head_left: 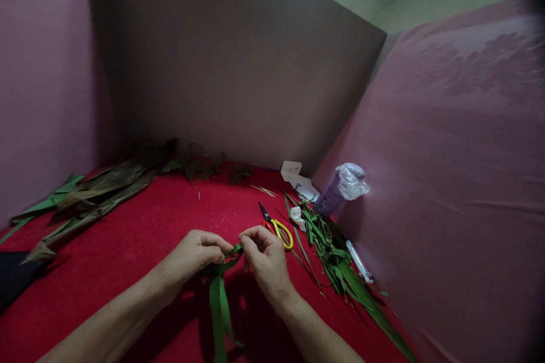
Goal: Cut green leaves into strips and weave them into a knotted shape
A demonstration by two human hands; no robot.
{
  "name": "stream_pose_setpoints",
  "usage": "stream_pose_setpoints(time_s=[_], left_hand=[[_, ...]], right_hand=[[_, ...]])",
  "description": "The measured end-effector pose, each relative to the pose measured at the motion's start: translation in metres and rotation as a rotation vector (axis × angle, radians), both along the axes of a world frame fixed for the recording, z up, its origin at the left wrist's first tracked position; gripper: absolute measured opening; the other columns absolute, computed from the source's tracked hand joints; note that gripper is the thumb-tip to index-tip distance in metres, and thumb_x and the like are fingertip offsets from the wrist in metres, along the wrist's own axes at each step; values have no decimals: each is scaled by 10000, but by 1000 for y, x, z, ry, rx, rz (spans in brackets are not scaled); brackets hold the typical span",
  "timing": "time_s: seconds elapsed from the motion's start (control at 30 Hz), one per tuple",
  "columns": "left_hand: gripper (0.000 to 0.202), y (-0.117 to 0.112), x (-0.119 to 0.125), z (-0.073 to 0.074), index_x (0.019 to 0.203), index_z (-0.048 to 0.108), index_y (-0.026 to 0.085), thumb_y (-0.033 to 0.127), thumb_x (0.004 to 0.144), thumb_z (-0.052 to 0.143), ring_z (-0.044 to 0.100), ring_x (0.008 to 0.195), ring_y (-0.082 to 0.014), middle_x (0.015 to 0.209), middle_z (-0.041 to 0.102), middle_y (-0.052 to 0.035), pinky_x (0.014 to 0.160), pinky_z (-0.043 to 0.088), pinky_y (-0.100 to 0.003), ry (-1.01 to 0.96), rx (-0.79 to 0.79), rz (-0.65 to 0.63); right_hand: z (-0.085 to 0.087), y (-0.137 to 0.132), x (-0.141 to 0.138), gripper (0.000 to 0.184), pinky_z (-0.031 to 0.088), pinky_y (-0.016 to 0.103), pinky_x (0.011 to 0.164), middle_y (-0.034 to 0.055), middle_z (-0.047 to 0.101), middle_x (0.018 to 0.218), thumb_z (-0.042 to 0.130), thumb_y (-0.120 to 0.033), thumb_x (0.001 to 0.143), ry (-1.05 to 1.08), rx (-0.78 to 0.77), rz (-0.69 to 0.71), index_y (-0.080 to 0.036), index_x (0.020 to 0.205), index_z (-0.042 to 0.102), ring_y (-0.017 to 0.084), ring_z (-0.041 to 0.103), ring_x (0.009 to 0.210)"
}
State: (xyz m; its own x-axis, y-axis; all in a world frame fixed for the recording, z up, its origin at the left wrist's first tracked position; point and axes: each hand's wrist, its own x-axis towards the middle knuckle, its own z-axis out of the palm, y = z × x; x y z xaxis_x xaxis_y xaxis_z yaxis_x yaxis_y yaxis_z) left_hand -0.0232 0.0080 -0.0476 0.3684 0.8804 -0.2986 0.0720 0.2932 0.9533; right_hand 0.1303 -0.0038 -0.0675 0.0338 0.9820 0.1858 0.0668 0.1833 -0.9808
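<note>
Both of my hands meet over a red cloth surface [162,227], pinching a green leaf strip [220,300]. My left hand [193,258] grips the strip's folded top from the left, fingers curled. My right hand [266,258] pinches the same fold from the right, thumb and forefinger together. The strip's long tails hang down toward me between my wrists. Small scissors [276,227] with yellow and red handles lie just beyond my right hand.
A heap of cut green leaf strips [336,255] lies at the right beside a purple cup [336,193] with crumpled plastic on top. Dried brown leaves [102,187] spread along the back left. White paper pieces [296,176] sit in the far corner. Pink and grey walls enclose the surface.
</note>
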Motion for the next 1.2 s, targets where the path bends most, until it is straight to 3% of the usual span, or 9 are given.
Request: stream_pose_setpoints(time_s=[0.2,0.4,0.5,0.6,0.7,0.83,1.0,1.2], left_hand=[[171,-2,-2,8,706,702,132,137,596,571,489,463,-108,537,633,-9,470,327,-216,-164,-50,-50],[155,-4,0,8,757,677,127,137,617,611,624,694,-189,728,700,-64,652,425,-271,-273,-28,-75],[181,-2,2,1,799,626,142,149,620,651,610,643,-164,679,663,-27,620,420,-263,-291,24,-53],[332,0,3,-5,926,568,184,185,618,693,572,557,-129,603,605,34,548,392,-238,-276,90,-28],[399,0,4,-7,1015,546,201,231,644,690,617,639,-165,650,636,10,617,427,-276,-283,144,-66],[262,0,6,-6,917,575,174,258,682,654,642,715,-210,735,675,-52,703,445,-338,-292,170,-97],[226,1,6,-7,867,577,157,251,675,652,622,670,-186,724,667,-44,589,432,-278,-221,200,-6],[419,-1,6,-8,1056,556,177,283,665,665,604,592,-164,673,651,-20,499,387,-240,-219,219,-4]], right_hand=[[4,1,2,281,181,140,315,-56,496,486,643,-417,720,338,-246,152,-153,711,548,34,365,335],[3,1,3,329,161,119,319,-54,467,520,676,-455,695,534,-380,241,-155,745,552,34,385,380],[2,2,3,308,163,114,320,-70,424,510,661,-442,721,576,-396,278,-159,754,543,31,371,381],[1,3,3,315,145,116,314,-74,416,513,663,-436,724,621,-452,296,-156,734,518,26,353,375],[1,3,3,334,135,113,310,-63,443,539,655,-450,727,645,-495,302,-145,742,521,19,348,375],[0,3,2,388,144,112,300,-61,436,514,613,-520,737,573,-476,297,-141,738,530,20,338,356],[-4,1,-2,399,168,117,293,-64,446,465,581,-558,739,444,-309,146,-164,744,520,30,320,334],[-3,0,0,278,199,123,321,-65,468,536,643,-429,744,542,-269,212,-176,801,543,30,352,379]])
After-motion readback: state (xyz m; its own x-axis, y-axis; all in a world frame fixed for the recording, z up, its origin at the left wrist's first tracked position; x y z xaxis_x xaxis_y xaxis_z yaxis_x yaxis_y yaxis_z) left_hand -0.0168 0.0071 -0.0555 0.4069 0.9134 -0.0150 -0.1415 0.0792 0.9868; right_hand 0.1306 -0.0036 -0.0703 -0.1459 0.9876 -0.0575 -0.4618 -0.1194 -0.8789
